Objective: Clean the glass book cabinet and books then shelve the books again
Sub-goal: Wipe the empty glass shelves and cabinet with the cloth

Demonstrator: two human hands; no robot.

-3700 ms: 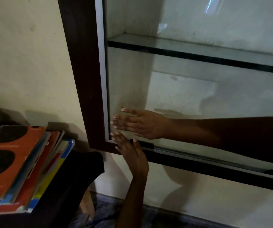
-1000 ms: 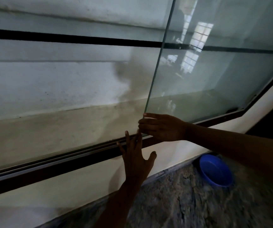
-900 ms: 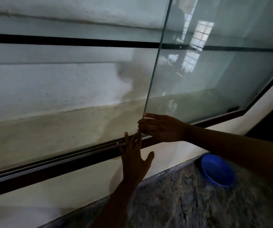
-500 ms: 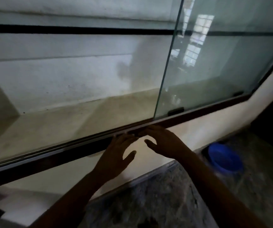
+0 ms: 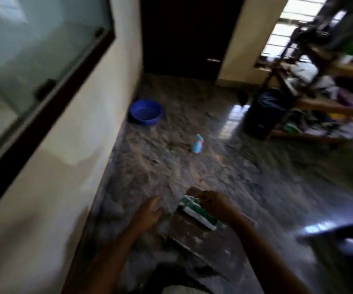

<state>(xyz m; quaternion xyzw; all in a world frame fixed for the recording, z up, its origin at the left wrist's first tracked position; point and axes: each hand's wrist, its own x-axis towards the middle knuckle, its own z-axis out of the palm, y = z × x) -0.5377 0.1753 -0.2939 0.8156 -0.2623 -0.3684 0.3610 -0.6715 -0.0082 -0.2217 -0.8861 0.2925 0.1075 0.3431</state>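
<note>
- Noted right hand (image 5: 216, 203) with fingers curled onto the far end of the striped cloth (image 5: 199, 213), apparently pinching it; not certain through motion blur.
- Noted left hand (image 5: 148, 213) just beside the cloth, fingers loosely spread, holding nothing.
- Located cloth on a low dark stool (image 5: 203, 238); located glass cabinet (image 5: 33, 45) up at left on the wall, well apart from both hands. No books in view.
- Risk: lifting the folded cloth by one end only, letting it unroll onto the floor (image 5: 171, 170), picking up dirt, then smearing or scratching the glass.
- Risk: turning back toward the cabinet without looking down, kicking the spray bottle (image 5: 197, 143) or the blue basin (image 5: 145, 112), both on the floor ahead; possible spill and slippery stone. Cannot tell whether the basin holds water.
- Risk: pressing too hard on the pane while wiping, jolting it in its frame.
</note>
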